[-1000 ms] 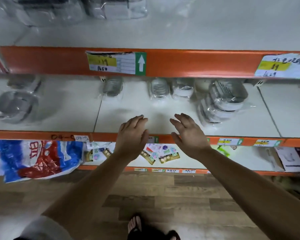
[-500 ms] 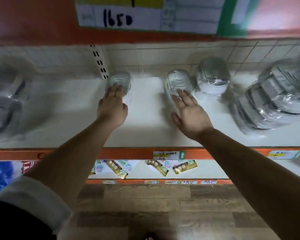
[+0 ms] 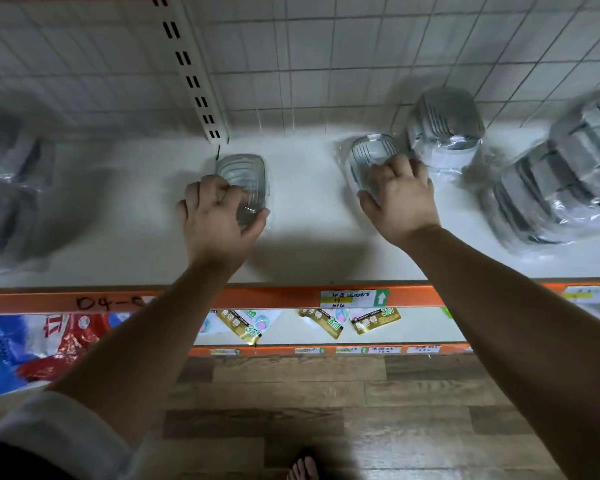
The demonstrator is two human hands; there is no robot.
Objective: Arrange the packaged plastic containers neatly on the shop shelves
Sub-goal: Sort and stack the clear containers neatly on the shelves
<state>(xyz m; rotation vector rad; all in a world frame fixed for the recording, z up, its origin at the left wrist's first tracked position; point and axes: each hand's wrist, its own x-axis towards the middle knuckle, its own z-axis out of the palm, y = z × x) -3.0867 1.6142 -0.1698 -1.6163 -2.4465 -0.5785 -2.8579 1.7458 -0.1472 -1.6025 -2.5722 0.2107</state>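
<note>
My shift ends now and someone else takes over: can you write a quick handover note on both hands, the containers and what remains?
Left hand: grips the left small container, which sits on the shelf.
Right hand: grips the right small container, close beside the taller wrapped stack.
Elsewhere: the big wrapped stack lies tilted at far right; blurred packs at far left.
Done: both small containers in hand, nothing lined up yet.
Left: set them in a neat row, then probably straighten the stacks.

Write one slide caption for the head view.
Left hand grips the left container and right hand grips the right container, both wrapped, on the white shelf.
</note>
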